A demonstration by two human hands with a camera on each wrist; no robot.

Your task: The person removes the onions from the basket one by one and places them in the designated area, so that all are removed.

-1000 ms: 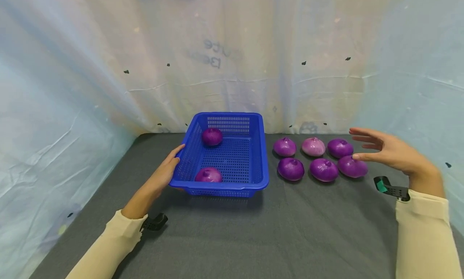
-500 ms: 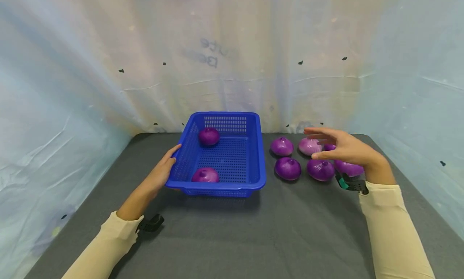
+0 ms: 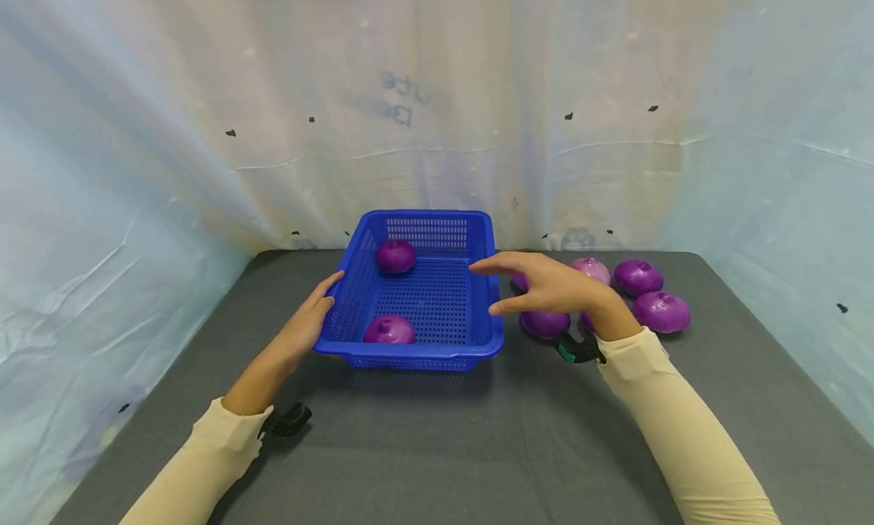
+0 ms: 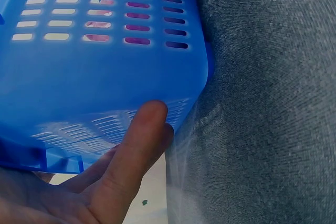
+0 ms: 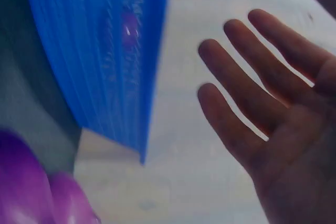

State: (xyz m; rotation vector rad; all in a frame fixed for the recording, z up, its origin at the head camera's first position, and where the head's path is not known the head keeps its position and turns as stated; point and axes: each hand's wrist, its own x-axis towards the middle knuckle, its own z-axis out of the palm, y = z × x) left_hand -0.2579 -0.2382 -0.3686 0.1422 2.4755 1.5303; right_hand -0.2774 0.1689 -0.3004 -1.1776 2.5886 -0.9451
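Note:
My left hand [image 3: 303,329] lies along the outer left side of a blue plastic basket [image 3: 425,350]. In the left wrist view, an extended digit [image 4: 131,153] rests near a corner of the perforated wall. Two purple onions sit inside, one at the back left [image 3: 396,256] and one at the front left [image 3: 389,331]. My right hand [image 3: 549,284] holds nothing, its fingers extended and thumb apart, over the basket's right rim. Straight, spread fingers show in the right wrist view. Behind this hand, several onions are partly hidden.
On the dark grey cloth [image 3: 437,449] to the right stand several onions in two rows, among them a paler pink onion [image 3: 592,268], a back-right onion [image 3: 638,278] and a front-right onion [image 3: 661,312]. A pale plastic curtain [image 3: 444,168] encloses the table's back and sides.
My right hand has moved left from the right end of the onion rows, over them, to the basket's right rim. The left hand and basket stay put.

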